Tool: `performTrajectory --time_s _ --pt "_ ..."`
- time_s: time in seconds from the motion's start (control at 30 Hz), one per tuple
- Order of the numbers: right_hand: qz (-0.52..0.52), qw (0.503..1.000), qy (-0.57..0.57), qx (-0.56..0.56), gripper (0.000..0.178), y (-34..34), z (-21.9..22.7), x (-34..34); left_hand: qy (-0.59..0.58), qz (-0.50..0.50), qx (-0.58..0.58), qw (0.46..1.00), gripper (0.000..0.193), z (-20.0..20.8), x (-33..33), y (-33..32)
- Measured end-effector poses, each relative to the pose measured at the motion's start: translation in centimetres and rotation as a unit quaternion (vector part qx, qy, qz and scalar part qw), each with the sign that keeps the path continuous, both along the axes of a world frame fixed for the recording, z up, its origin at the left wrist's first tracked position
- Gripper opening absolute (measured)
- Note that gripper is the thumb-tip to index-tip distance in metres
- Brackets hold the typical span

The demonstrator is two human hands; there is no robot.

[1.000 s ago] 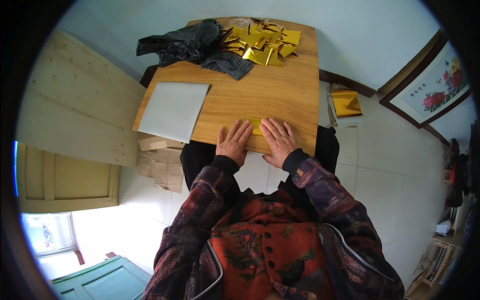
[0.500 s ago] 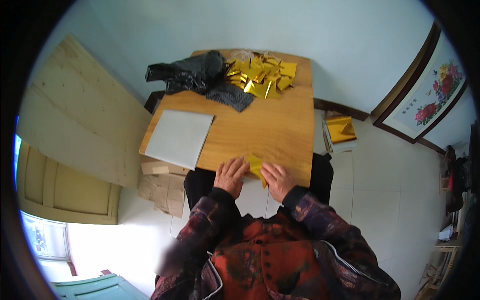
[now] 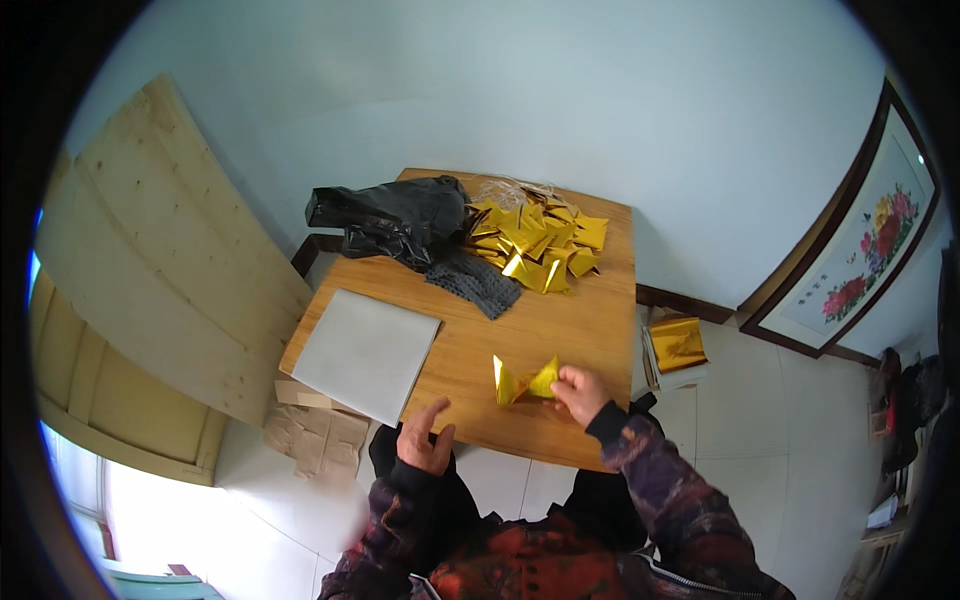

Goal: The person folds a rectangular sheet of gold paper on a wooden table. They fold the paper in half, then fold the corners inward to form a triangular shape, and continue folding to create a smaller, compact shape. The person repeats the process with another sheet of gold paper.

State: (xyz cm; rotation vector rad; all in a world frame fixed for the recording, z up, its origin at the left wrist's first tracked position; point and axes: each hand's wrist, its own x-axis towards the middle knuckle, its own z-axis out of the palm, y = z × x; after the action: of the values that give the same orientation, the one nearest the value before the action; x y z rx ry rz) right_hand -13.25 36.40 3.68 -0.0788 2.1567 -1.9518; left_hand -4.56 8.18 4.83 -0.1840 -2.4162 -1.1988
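Observation:
A folded piece of shiny gold paper (image 3: 525, 383), its two ends flaring upward, is over the near part of the wooden table. My right hand (image 3: 581, 393) pinches its right end between thumb and fingers. To the left, my left hand (image 3: 426, 440) hovers by the table's front edge with fingers apart and nothing in it, close to the grey flat sheet (image 3: 366, 350). Farther back lies a heap of similar folded gold paper pieces (image 3: 545, 245).
A crumpled black plastic bag (image 3: 400, 222) and a dark bubbly-textured piece (image 3: 478, 285) lie on the table (image 3: 470, 345) left of the heap. More gold paper (image 3: 678, 343) sits on the floor at right. A wooden board (image 3: 170, 240) leans at left.
My hands have come apart. The right has carried the gold paper forward over the table, and the left has let go and moved left. The view has tilted up.

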Motion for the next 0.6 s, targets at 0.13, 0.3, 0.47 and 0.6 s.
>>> performTrajectory --time_s 0.13,0.3,0.47,0.6 --pt "-0.047 0.994 -0.077 -0.061 0.014 -1.5 1.9 -11.2 -0.085 -0.025 0.012 0.996 0.02 -1.2 2.2 -0.7" --pt "-0.049 0.99 -0.097 -0.084 0.034 -4.0 0.8 -13.0 -0.042 -0.012 0.011 0.999 0.023 -2.5 3.1 -1.2" --pt "0.044 0.995 -0.081 -0.047 0.034 -4.3 -1.5 -6.0 0.018 0.142 -0.043 0.989 0.043 -2.4 1.7 -4.3" --pt "0.082 0.994 0.016 0.063 0.026 -6.1 -1.0 -2.7 -0.025 0.243 -0.083 0.966 0.05 -3.1 1.4 -7.4"
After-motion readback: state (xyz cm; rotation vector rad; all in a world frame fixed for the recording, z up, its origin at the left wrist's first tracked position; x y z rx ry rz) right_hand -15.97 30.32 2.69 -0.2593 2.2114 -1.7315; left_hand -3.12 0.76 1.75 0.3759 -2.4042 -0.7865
